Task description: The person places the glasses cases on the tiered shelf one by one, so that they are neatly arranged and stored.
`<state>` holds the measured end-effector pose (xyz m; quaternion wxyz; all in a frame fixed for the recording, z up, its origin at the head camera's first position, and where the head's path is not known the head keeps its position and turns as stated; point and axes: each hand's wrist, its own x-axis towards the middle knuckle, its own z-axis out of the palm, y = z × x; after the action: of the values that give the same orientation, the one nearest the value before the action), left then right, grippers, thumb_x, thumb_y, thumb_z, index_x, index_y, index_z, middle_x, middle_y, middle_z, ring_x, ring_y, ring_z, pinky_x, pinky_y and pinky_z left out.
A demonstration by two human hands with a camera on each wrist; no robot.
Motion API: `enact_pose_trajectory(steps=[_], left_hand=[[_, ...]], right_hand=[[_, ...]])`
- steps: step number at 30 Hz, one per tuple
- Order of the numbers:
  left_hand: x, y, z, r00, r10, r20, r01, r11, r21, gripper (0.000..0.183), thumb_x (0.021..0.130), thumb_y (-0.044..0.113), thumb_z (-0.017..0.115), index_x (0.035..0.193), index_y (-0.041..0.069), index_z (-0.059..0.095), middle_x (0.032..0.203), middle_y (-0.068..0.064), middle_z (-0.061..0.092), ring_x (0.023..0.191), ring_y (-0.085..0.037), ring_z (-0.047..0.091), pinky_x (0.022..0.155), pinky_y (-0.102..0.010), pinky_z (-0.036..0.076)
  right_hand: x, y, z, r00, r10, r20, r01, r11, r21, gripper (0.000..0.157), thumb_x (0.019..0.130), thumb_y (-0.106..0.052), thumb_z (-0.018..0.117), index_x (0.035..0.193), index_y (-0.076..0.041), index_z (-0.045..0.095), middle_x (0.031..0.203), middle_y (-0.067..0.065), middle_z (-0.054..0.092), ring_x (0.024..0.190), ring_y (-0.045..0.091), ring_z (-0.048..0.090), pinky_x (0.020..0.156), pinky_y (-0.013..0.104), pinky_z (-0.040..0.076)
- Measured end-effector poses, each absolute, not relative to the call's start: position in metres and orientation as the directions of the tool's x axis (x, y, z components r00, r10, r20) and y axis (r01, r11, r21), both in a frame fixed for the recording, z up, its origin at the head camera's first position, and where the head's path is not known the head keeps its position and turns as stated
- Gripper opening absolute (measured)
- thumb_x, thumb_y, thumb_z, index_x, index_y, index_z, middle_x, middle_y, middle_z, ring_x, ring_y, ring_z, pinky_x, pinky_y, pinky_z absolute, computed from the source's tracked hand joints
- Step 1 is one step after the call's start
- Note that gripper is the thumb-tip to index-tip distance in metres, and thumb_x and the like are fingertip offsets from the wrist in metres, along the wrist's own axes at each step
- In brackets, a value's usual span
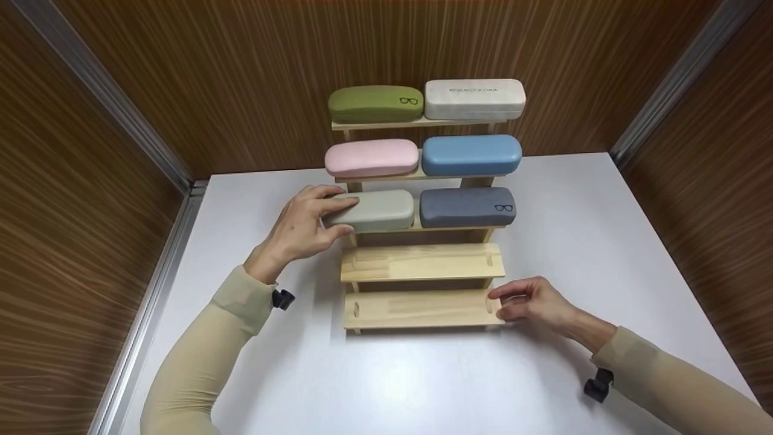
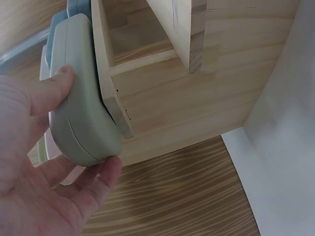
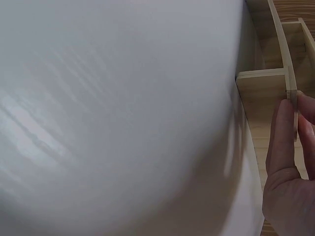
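My left hand [image 1: 302,225] grips the left end of a pale grey-green glasses case [image 1: 386,209], which sits on the middle tier of a stepped wooden rack [image 1: 423,308]. In the left wrist view the thumb lies along one side of the case [image 2: 81,98], with fingers curled under its end. At the rack's lower right corner, my right hand [image 1: 537,305] pinches the end of the lowest shelf between thumb and fingers. The right wrist view shows that board's edge [image 3: 291,83] between them. Beside the held case stands a dark grey glasses case [image 1: 465,207].
Pink [image 1: 371,157] and blue [image 1: 471,154] cases occupy the tier above. Green [image 1: 374,104] and white [image 1: 475,98] cases sit on top. The rack stands on a white table [image 1: 574,211], with wood-grain panels [image 1: 272,72] behind and at both sides.
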<state>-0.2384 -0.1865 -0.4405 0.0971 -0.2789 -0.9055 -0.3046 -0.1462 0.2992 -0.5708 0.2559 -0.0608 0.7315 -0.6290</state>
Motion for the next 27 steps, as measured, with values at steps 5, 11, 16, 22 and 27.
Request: enact_pose_trajectory(steps=[5,11,16,22,27], left_hand=[[-0.238,-0.184,-0.442,-0.832,0.437,0.343,0.555,0.663,0.502,0.052,0.091,0.023,0.093,0.141,0.019,0.080,0.151,-0.016,0.072,0.134,-0.042,0.068,0.114,-0.059,0.056],[-0.237,-0.181,-0.443,-0.832,0.430,0.351,0.555,0.662,0.504,0.051,0.093,0.024,0.093,0.141,0.017,0.080,0.154,-0.018,0.071,0.136,-0.042,0.067,0.115,-0.060,0.056],[-0.236,-0.180,-0.444,-0.833,0.418,0.362,0.553,0.656,0.515,0.051,0.093,0.024,0.093,0.141,0.015,0.080,0.155,-0.017,0.070,0.136,-0.042,0.066,0.116,-0.059,0.056],[-0.235,-0.189,-0.446,-0.822,0.362,0.438,0.563,0.627,0.538,0.056,0.089,0.032,0.097,0.138,0.010,0.080,0.151,-0.015,0.074,0.131,-0.038,0.069,0.103,-0.053,0.060],[-0.234,-0.210,-0.452,-0.825,0.258,0.503,0.535,0.642,0.550,0.043,0.094,0.032,0.093,0.129,0.008,0.085,0.138,-0.014,0.080,0.123,-0.035,0.074,0.089,-0.045,0.062]], right_hand=[[-0.146,0.299,-0.571,-0.864,-0.406,-0.299,0.232,0.206,-0.951,0.045,0.091,0.007,0.081,0.133,0.017,0.071,0.097,-0.011,0.083,0.088,0.000,0.079,0.082,0.022,0.069],[-0.145,0.299,-0.570,-0.863,-0.411,-0.294,0.229,0.201,-0.952,0.043,0.091,0.006,0.081,0.133,0.014,0.073,0.099,-0.011,0.082,0.089,0.000,0.079,0.083,0.023,0.070],[-0.143,0.301,-0.569,-0.861,-0.414,-0.297,0.236,0.193,-0.952,0.041,0.092,0.007,0.081,0.132,0.010,0.075,0.099,-0.011,0.082,0.090,0.000,0.079,0.084,0.023,0.070],[-0.144,0.309,-0.564,-0.855,-0.432,-0.287,0.216,0.206,-0.954,0.039,0.094,0.006,0.080,0.132,0.013,0.073,0.104,-0.005,0.086,0.092,0.005,0.082,0.086,0.027,0.071],[-0.152,0.322,-0.550,-0.907,-0.352,-0.230,0.079,0.396,-0.915,0.037,0.097,0.001,0.080,0.130,0.017,0.072,0.114,0.018,0.086,0.091,0.004,0.081,0.085,0.023,0.069]])
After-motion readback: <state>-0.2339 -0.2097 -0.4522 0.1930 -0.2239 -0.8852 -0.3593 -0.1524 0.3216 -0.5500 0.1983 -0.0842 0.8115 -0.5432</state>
